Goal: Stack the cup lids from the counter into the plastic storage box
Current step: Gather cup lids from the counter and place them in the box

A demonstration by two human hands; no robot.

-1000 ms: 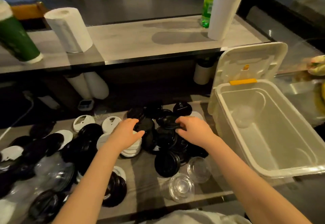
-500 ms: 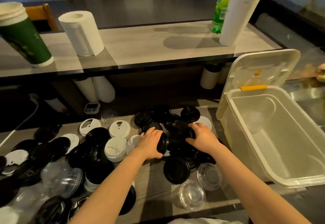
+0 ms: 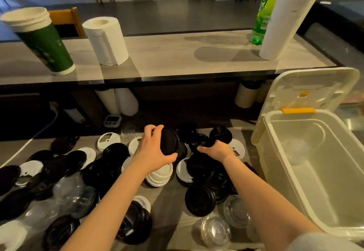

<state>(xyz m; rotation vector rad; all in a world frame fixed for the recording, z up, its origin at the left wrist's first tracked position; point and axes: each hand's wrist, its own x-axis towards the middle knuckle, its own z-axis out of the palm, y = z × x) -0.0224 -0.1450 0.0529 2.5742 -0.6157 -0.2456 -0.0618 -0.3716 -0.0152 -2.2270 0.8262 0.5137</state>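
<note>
Counter (image 3: 171,203) lay littered with lids (image 3: 109,140). Left hand (image 3: 150,150) clutched a stack of black lids (image 3: 169,142) on edge at 12 o'clock; right hand (image 3: 216,150) curled round another lid (image 3: 199,144) at 1 o'clock. Box (image 3: 281,187) stood open at 3 o'clock. Squaring the rims first should help them nest.

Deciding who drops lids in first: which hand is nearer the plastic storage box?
Right. The right hand grips a black lid just left of the storage box; the left hand holds a lid stack farther left.

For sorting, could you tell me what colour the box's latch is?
The latch is yellow-orange; head view.
</note>
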